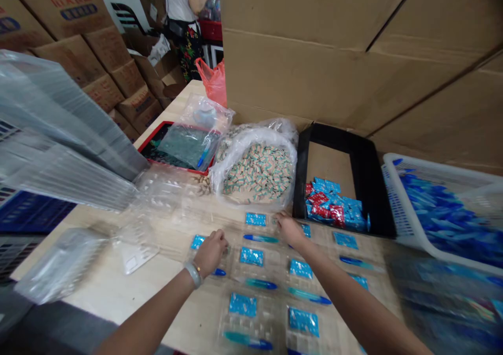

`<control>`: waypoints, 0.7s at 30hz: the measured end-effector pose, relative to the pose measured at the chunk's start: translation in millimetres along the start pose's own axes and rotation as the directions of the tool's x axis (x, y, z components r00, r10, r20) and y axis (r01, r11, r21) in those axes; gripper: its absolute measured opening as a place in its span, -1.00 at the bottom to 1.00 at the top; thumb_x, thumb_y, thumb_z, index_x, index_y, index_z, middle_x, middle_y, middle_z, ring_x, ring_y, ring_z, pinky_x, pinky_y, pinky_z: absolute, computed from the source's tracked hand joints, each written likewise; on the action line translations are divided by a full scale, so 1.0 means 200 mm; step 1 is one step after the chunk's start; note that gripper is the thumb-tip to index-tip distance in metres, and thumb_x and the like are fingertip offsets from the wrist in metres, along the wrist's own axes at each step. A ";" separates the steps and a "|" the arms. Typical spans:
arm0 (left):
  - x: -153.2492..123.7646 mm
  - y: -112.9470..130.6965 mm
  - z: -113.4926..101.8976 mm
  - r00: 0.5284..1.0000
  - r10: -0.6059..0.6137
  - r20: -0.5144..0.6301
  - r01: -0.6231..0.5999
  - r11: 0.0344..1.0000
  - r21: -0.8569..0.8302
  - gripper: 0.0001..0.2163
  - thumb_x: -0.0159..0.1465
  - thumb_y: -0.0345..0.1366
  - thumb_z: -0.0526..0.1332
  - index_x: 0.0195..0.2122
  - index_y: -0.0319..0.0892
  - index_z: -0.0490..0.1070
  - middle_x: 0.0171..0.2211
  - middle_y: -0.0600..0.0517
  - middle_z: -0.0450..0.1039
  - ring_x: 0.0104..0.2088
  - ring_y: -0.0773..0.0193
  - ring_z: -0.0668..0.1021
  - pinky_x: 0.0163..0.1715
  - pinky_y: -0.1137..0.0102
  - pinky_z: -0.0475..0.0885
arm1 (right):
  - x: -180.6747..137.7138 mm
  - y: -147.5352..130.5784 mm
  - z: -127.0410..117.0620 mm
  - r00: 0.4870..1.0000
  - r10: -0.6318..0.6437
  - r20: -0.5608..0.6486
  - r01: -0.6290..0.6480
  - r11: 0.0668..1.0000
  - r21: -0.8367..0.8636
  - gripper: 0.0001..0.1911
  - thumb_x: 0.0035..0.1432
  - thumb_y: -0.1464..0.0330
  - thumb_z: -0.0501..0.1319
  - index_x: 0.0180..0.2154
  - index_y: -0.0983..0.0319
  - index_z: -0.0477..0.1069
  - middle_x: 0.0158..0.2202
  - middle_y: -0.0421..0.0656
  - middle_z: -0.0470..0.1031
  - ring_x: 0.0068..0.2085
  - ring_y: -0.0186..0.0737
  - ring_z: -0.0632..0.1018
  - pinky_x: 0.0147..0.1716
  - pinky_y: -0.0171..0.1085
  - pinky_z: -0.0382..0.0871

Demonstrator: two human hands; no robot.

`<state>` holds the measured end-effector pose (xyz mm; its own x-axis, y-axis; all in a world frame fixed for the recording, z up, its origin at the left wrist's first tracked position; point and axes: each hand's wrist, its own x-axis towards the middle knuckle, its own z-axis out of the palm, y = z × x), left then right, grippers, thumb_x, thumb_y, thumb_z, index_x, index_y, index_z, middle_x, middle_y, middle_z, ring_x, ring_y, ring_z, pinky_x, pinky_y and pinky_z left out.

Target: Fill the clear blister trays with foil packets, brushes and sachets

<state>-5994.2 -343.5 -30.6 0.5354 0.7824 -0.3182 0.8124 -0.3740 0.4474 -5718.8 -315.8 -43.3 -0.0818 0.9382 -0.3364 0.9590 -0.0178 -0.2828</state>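
Observation:
Clear plastic blister trays lie on the wooden table, holding several blue packets and blue pens. My left hand rests on a tray beside a blue packet, fingers curled closed over something I cannot make out. My right hand reaches to the tray's far edge, just below a plastic bag of small wrapped pieces; its fingers are bent and partly hidden.
A black box holds blue and red packets. A white basket of blue pens sits at right. Stacked clear trays lie at left, a red tray behind. Cardboard boxes wall the back. Another person stands far off.

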 end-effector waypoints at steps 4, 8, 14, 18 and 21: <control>-0.02 0.01 0.04 0.998 -0.006 -0.055 0.010 0.997 0.076 -0.85 0.15 -0.47 0.01 -0.42 -0.21 0.36 -0.28 -0.03 0.24 -0.27 0.25 0.32 -0.26 0.35 0.27 | 0.03 0.00 -0.01 0.997 0.072 0.025 -0.072 0.997 -0.008 -0.73 0.03 0.52 0.00 -0.18 0.27 0.26 -0.30 -0.08 0.39 -0.38 -0.27 0.42 -0.44 -0.36 0.14; -0.03 -0.01 0.09 0.991 -0.027 -0.133 0.034 0.998 0.055 -0.84 0.16 -0.47 0.02 -0.30 -0.20 0.35 -0.22 -0.05 0.25 -0.22 0.23 0.33 -0.20 0.32 0.29 | 0.03 0.01 0.00 0.999 0.040 -0.022 -0.039 0.998 0.046 -0.81 0.06 0.51 -0.01 -0.28 0.26 0.30 -0.29 -0.11 0.37 -0.29 -0.28 0.41 -0.37 -0.38 0.16; -0.06 -0.05 0.14 0.947 -0.072 -0.313 0.030 0.990 -0.136 -0.84 0.19 -0.40 0.00 -0.26 -0.19 0.32 -0.23 -0.03 0.27 -0.20 0.26 0.36 -0.16 0.31 0.34 | -0.01 0.03 0.01 0.991 -0.014 -0.133 0.024 0.997 0.075 -0.78 0.11 0.45 -0.03 -0.28 0.24 0.36 -0.25 -0.10 0.36 -0.25 -0.26 0.39 -0.30 -0.36 0.20; -0.14 -0.07 0.16 0.920 -0.076 -0.384 0.021 0.989 -0.145 -0.79 0.21 -0.39 -0.03 -0.21 -0.17 0.34 -0.25 -0.04 0.30 -0.20 0.26 0.38 -0.17 0.30 0.36 | -0.13 -0.08 0.05 0.966 -0.123 -0.228 0.154 0.980 0.124 -0.77 0.14 0.39 -0.03 -0.27 0.25 0.37 -0.28 -0.08 0.36 -0.27 -0.22 0.38 -0.29 -0.31 0.22; -0.18 -0.07 0.19 0.920 -0.035 -0.391 0.003 0.997 -0.082 -0.75 0.19 -0.43 -0.02 -0.13 -0.16 0.32 -0.21 -0.06 0.30 -0.17 0.23 0.37 -0.16 0.27 0.35 | -0.25 -0.27 0.13 0.923 -0.304 -0.237 0.347 0.922 0.171 -0.78 0.14 0.37 -0.01 -0.28 0.24 0.38 -0.34 -0.09 0.36 -0.27 -0.20 0.36 -0.26 -0.27 0.20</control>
<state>-6016.1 -385.6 -57.3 0.3733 0.9275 0.0189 0.7924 -0.3294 0.5135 -5774.2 -370.1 -35.1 -0.3026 0.9531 -0.0119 0.8094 0.2503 -0.5312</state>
